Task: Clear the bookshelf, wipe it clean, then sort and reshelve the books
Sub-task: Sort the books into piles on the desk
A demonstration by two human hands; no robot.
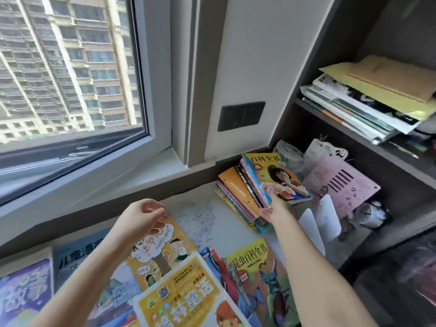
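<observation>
The surface (236, 223) runs below a window (70, 67) and meets a dark bookshelf (330, 109) on the right. A dark wall socket panel (241, 116) sits on the wall between the two. The upper shelf board carries a loose pile of papers and magazines (365, 100) that overhangs its front edge. The compartment below holds a pink slotted board (339, 182), tilted, with two white bookends (328, 215) upright in front of it, just beside the right forearm. Several books lie flat on the near part of the surface: a yellow cartoon book (162, 251), an insect book (254, 263), a white-and-yellow book (184, 296), a blue book (77, 258) and a purple book (23, 286). Both forearms pass above them. A stack of books (238, 192) leans at the back of the surface, beside the bookshelf, with a blue-covered book (271, 175) on top. The right hand (271, 208) grips the near end of this stack, thumb on the top cover and fingers beneath. The left hand (141, 215) hangs above the yellow cartoon book, fingers loosely curled, holding nothing.
</observation>
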